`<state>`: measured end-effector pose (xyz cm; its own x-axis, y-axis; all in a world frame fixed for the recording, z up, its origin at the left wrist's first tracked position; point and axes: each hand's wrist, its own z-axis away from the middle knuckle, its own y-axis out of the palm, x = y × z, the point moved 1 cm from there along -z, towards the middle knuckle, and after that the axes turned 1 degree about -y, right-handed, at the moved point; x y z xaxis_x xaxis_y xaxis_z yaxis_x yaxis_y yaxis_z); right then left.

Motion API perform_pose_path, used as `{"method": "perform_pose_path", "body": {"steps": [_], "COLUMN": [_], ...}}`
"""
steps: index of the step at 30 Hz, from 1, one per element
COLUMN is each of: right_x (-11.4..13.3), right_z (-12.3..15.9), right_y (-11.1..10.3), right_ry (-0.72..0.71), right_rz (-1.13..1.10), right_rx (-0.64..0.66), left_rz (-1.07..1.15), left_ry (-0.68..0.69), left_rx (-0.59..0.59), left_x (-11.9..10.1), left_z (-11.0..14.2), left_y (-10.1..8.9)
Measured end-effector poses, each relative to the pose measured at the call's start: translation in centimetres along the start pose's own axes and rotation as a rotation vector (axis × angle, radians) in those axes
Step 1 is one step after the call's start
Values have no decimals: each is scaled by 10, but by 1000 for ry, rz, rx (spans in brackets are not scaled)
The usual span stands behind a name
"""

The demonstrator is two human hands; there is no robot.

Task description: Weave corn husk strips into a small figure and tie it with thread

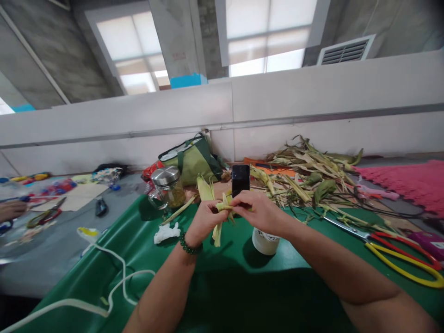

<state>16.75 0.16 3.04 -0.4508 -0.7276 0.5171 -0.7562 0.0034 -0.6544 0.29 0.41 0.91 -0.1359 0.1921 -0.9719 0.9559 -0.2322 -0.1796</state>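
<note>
Pale yellow-green corn husk strips (217, 233) are pinched between my two hands above the green table cover. My left hand (205, 219), with a dark beaded bracelet at the wrist, grips the husk from the left, and a strip hangs below the fingers. From the right, my right hand (258, 210) has thumb and fingers closed on the same husk. Just behind the hands stands a dark phone (240, 178). Beneath my right hand sits a white round container (265, 241). A longer husk piece (205, 188) lies behind my left hand.
Left of centre stand a lidded glass jar (169, 187) and a green bag (194, 162). Dried husks (308, 166) are heaped at back right, near large scissors (385, 247). A white cord (118, 263) crosses the front left. Another person's hand (13, 210) is at far left.
</note>
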Motion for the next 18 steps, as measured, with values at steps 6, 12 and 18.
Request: {"method": "perform_pose_path", "body": {"steps": [6,12,18], "right_x": [-1,-3,3], "right_z": [4,8,10], "right_y": [3,7,15], "right_ry": [-78,-82,-270], "right_rz": [7,228,504], "right_rx": [-44,18,-15], "left_rz": [-23,23,-149], "left_ry": [79,138,171], "left_rx": [1,56,-101], "left_x": [1,11,26], "left_z": [0,-5,-15], "left_y": [12,27,36]}}
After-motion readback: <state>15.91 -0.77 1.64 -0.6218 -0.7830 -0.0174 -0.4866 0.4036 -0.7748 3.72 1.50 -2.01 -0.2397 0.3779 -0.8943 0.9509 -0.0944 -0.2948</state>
